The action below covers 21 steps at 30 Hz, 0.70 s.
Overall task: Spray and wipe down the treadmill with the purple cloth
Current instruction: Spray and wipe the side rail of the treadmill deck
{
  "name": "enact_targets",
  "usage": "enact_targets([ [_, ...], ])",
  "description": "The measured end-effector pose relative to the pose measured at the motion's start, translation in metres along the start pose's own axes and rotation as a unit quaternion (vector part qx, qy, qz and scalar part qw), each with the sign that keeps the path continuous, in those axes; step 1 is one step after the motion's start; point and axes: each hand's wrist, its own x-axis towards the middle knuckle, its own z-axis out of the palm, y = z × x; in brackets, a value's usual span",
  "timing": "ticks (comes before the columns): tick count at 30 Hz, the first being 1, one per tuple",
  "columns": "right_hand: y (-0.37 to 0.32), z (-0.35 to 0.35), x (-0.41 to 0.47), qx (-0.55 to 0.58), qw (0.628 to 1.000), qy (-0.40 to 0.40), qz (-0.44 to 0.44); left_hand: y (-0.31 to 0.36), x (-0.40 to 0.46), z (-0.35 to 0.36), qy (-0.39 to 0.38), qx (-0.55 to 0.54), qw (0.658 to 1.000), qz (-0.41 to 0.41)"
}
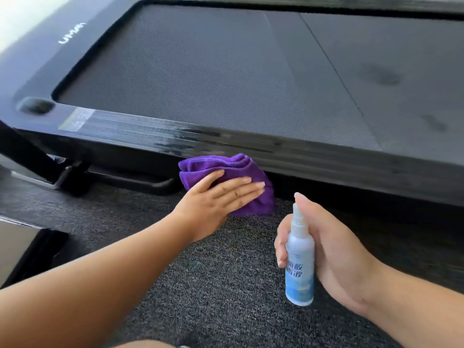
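A fuzzy purple cloth (226, 182) is pressing against the treadmill (326, 156), whose glossy black plastic side rail is framing a matt, finely textured belt. Coarse grey carpet (213, 285) is lying below; the spray bottle (300, 257) is looking like smooth plastic.

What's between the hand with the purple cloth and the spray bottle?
Only bare grey carpet separates the left hand on the purple cloth from the spray bottle, in the head view.

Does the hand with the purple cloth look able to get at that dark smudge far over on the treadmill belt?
Probably yes, with a stretch. The left hand presses the purple cloth at the side rail, and nothing lies on the belt between it and the smudge. The right hand with the spray bottle stays lower, out of the way.
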Motion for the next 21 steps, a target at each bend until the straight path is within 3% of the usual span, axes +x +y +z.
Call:
enact_targets([
  [2,-0.001,0.007,0.003,0.053,0.998,0.002,0.016,0.012,0.003,-0.01,0.02,-0.097,0.991,-0.093],
  [4,-0.003,0.011,0.003,0.1,0.994,0.005,0.039,0.03,0.018,-0.024,0.043,-0.232,0.948,-0.215],
  [5,-0.003,0.013,0.002,0.115,0.992,0.006,0.049,0.039,0.028,-0.033,0.055,-0.314,0.905,-0.281],
  [7,-0.002,0.014,0.0,0.127,0.99,0.005,0.062,0.052,0.046,-0.051,0.085,-0.471,0.786,-0.391],
  [9,0.0,0.013,0.0,0.129,0.989,0.009,0.072,0.056,0.055,-0.063,0.127,-0.563,0.679,-0.455],
  [16,-0.003,0.009,0.003,0.122,0.99,0.004,0.074,0.026,0.047,-0.086,0.287,-0.627,0.405,-0.601],
  [18,-0.004,0.008,0.005,0.116,0.991,-0.001,0.071,0.02,0.04,-0.083,0.288,-0.626,0.317,-0.651],
  [21,-0.006,0.01,0.007,0.113,0.991,-0.004,0.066,0.009,0.037,-0.078,0.233,-0.63,0.158,-0.724],
])
